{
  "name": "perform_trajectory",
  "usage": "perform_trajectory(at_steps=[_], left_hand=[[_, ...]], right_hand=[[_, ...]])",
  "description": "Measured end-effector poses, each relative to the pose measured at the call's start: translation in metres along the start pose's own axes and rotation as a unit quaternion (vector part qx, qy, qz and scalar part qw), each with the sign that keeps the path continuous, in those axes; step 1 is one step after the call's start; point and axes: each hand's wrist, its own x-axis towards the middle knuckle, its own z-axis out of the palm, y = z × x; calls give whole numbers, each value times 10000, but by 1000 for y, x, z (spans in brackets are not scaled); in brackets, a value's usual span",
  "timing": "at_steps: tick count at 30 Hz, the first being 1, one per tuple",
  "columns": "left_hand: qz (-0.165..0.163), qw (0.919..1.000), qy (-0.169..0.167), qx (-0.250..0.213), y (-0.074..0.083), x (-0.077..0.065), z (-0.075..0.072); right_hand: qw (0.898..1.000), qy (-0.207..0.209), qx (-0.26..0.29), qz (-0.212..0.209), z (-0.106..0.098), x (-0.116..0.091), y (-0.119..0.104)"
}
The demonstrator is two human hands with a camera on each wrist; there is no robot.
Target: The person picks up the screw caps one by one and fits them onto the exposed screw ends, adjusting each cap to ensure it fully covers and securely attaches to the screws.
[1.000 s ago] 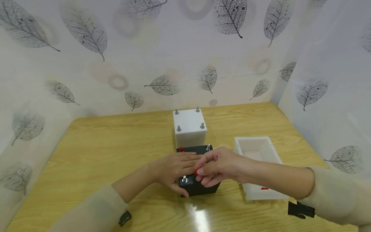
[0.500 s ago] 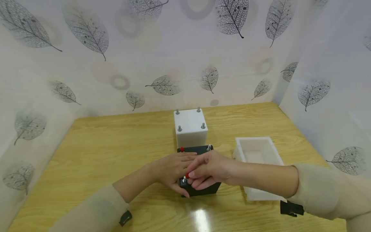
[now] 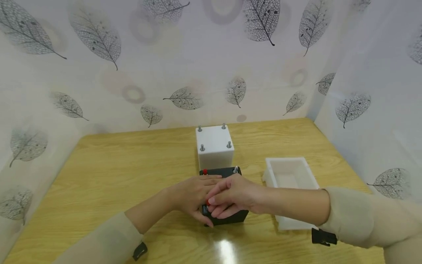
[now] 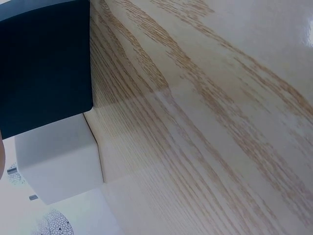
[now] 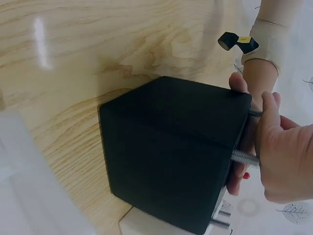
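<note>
A black box (image 3: 230, 219) with upright threaded bolts at its top corners stands on the table. My left hand (image 3: 192, 194) lies flat across its top, fingers stretched, thumb down the near side. My right hand (image 3: 235, 194) pinches a small red piece (image 3: 208, 202) between thumb and fingertips, right at the near-left bolt (image 5: 255, 112). Whether it is threaded on is hidden by the fingers. Another red piece (image 3: 205, 171) sits on the far-left bolt. The near-right bolt (image 5: 244, 157) and the far-right bolt (image 3: 235, 170) show bare metal.
Behind the black box stands a white box (image 3: 215, 146) with metal bolts at its top corners. To the right lies a white open tray (image 3: 285, 160), partly covered by my right forearm. Patterned cloth (image 3: 197, 55) hangs round the wooden table (image 3: 132, 157).
My right hand has moved left across the black box, carrying the red piece to the near-left bolt. My left hand has stayed in place on top.
</note>
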Motion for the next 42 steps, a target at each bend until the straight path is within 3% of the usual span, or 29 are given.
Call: perform_trajectory(at_steps=[7, 17, 33, 42], left_hand=[[74, 9998, 93, 144, -1, 1, 1], [252, 9989, 280, 275, -2, 1, 0], [295, 9987, 290, 282, -1, 1, 2], [257, 9992, 195, 248, -1, 1, 1]], right_hand=[[9984, 209, -482, -188, 4, 0, -2], [9943, 173, -983, -382, 5, 0, -1], [9940, 440, -979, -213, 8, 1, -2], [9962, 394, -772, -120, 6, 1, -3]])
